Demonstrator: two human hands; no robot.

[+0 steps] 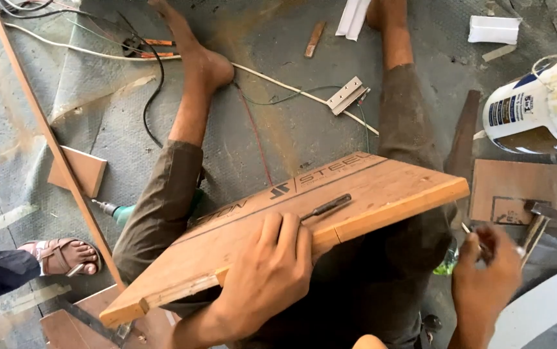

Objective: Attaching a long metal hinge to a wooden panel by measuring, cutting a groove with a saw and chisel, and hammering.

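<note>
On the lap, plywood board (330,207) long axis rising rightward, left hand (268,271) gripping.

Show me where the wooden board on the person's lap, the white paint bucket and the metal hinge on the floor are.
Brown wooden board (382,194): head view, bare top face near its right end.
White paint bucket (537,106): head view, side wall with label.
Silver metal hinge (347,95): head view, middle of its plate.
</note>
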